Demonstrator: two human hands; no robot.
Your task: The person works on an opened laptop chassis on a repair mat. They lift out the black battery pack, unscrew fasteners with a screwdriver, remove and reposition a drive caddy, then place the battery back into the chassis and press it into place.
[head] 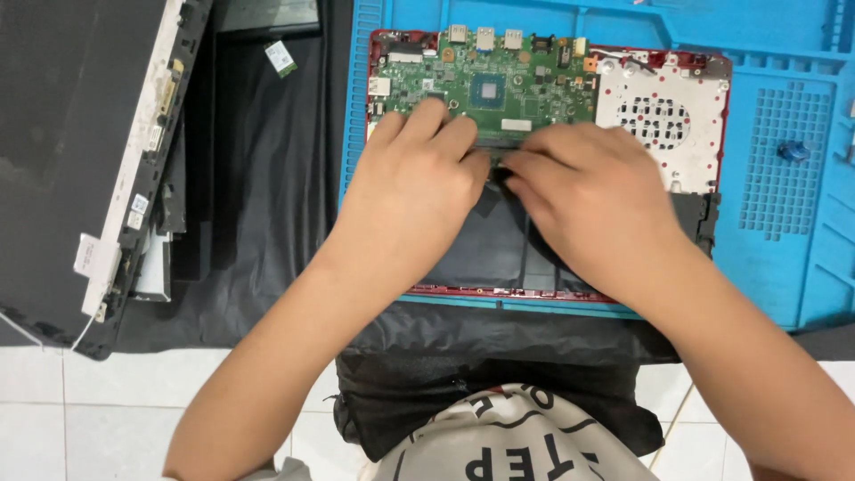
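1. An opened red laptop base (543, 289) lies in the upper middle of the frame on a blue work mat (784, 249), its inner parts facing up.
2. A green circuit board (499, 85) fills the top of the base; a pale perforated metal plate (659, 120) sits to its right, and a black sheet (499, 245) covers the lower half.
3. The left hand (414, 191) rests at the centre of the frame, fingers curled down on the lower edge of the board, pressing on it rather than gripping anything that shows.
4. The right hand (592, 191) lies just beside it to the right, fingertips pinched on a small dark part (499, 169) at the board's lower edge — what that part is cannot be told.
5. The fingertips of the two hands nearly meet over that spot.
6. At the left of the frame a detached screen panel (80, 160) lies tilted on a black cloth (258, 205) — a small green card (280, 58) rests on the cloth near the top.
7. A small blue object (793, 151) sits on the mat at the right.
8. White floor tiles (89, 410) show at the bottom left.
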